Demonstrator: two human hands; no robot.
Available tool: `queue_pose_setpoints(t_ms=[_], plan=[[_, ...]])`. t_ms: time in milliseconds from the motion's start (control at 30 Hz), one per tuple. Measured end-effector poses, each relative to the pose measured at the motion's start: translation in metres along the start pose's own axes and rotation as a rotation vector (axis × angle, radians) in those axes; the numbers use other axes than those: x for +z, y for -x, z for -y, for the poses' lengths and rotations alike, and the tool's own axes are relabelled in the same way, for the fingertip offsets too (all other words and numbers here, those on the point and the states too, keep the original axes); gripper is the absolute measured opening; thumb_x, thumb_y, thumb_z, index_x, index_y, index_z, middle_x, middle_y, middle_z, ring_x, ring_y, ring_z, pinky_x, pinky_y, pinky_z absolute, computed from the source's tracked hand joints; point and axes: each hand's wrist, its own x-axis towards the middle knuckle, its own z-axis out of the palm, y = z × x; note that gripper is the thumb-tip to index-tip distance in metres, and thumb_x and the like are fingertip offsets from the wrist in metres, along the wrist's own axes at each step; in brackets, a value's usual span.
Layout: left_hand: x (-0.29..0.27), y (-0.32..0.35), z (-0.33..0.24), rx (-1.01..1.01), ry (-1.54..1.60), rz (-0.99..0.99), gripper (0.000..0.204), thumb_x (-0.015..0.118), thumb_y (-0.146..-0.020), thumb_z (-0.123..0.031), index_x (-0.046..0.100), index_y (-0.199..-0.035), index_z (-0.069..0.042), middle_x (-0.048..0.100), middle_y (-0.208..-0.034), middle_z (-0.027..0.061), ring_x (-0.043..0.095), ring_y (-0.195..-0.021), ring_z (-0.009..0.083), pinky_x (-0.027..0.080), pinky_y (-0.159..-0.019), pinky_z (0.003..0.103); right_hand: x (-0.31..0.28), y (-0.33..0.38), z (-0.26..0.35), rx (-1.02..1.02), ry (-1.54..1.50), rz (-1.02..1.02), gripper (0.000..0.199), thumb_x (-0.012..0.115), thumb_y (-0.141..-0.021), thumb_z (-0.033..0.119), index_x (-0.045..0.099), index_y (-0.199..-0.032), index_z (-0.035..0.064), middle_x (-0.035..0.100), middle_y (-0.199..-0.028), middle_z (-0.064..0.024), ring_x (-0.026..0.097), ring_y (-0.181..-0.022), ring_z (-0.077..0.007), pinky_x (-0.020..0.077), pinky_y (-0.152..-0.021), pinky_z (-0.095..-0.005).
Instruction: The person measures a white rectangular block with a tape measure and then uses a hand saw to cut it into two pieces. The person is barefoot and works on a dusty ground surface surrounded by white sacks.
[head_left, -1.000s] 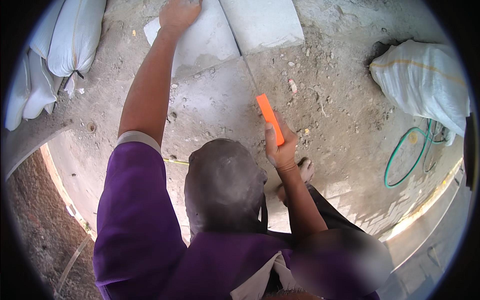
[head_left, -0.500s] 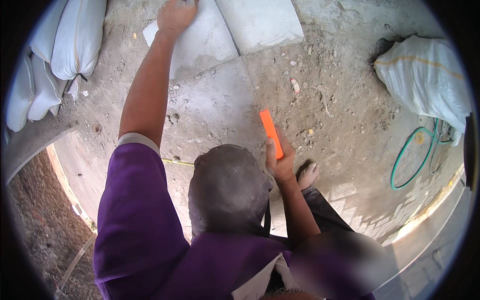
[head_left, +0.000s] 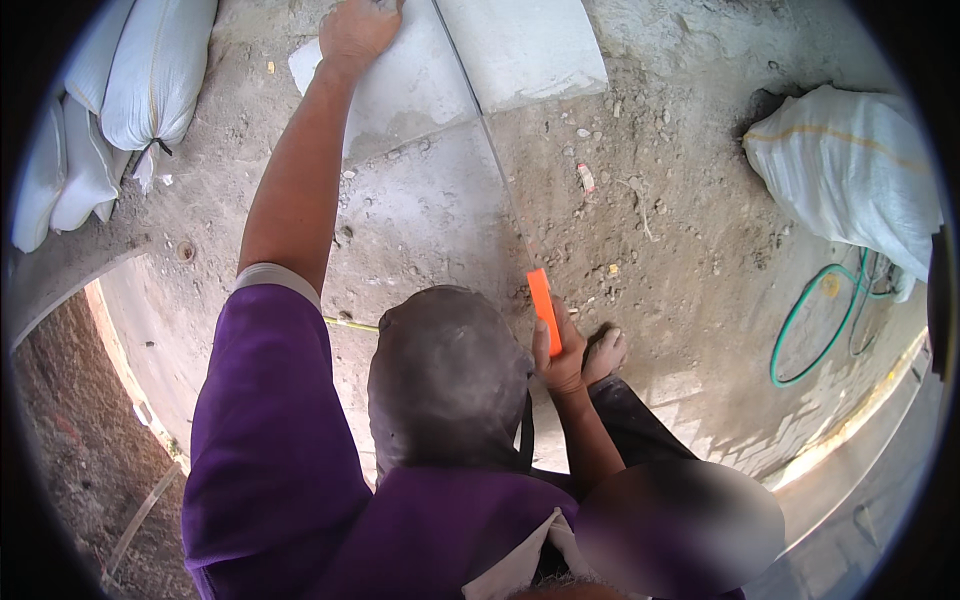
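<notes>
The right hand (head_left: 562,365) has drawn back toward the body over the last second, carrying the orange flat tool (head_left: 544,310) with it. Before, the tool stood out over the bare mortar bed beside the edge of the laid tile (head_left: 420,215); now its lower end sits close against the bare foot (head_left: 603,352), and it is nearer to upright than it was. The grip on it is unchanged in kind (fingers closed round its lower end). The left hand (head_left: 355,35), pressed on the far tile (head_left: 400,90), has slid slightly further from the body.
</notes>
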Motion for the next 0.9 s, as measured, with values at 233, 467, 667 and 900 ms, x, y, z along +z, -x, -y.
queue_pose_setpoints(t_ms=[233,467,667,900], plan=[[0.003,-0.004,0.002,-0.011,-0.051,0.064,0.062,0.04,-0.1,-0.06,0.071,-0.117,-0.009,0.069,-0.117,0.0242,0.064,-0.111,0.0411,0.049,-0.097,0.052,0.016,-0.078,0.03,0.07,-0.04,0.036,0.035,0.056,-0.101,0.023,0.061,-0.129,0.0019,0.064,-0.083,-0.0118,0.061,-0.069,-0.0186,0.0512,-0.067,-0.0319],[-0.025,-0.002,-0.012,-0.074,-0.015,0.201,0.072,0.035,-0.097,-0.071,0.068,-0.132,-0.017,0.07,-0.12,0.0215,0.064,-0.117,0.0402,0.049,-0.102,0.05,-0.01,0.015,-0.008,-0.018,0.056,0.042,0.04,0.056,-0.101,0.023,0.059,-0.134,-0.0011,0.07,-0.095,-0.0158,0.068,-0.079,-0.0205,0.0534,-0.073,-0.0315],[-0.025,-0.003,-0.01,-0.081,0.0,0.206,0.069,0.035,-0.098,-0.069,0.068,-0.133,-0.019,0.07,-0.124,0.0189,0.064,-0.12,0.0375,0.047,-0.105,0.048,0.034,-0.085,0.034,0.03,-0.053,0.012,0.042,0.058,-0.101,0.026,0.06,-0.133,-0.0014,0.071,-0.097,-0.0148,0.069,-0.081,-0.0195,0.0538,-0.074,-0.0305],[-0.023,-0.008,-0.009,-0.036,-0.003,0.184,0.075,0.031,-0.098,-0.074,0.066,-0.135,-0.018,0.071,-0.118,0.0231,0.064,-0.116,0.0416,0.049,-0.102,0.05,-0.004,-0.007,0.007,0.008,0.016,0.042,0.039,0.056,-0.102,0.024,0.061,-0.132,0.0004,0.068,-0.087,-0.0114,0.065,-0.075,-0.0172,0.0532,-0.072,-0.0296]])
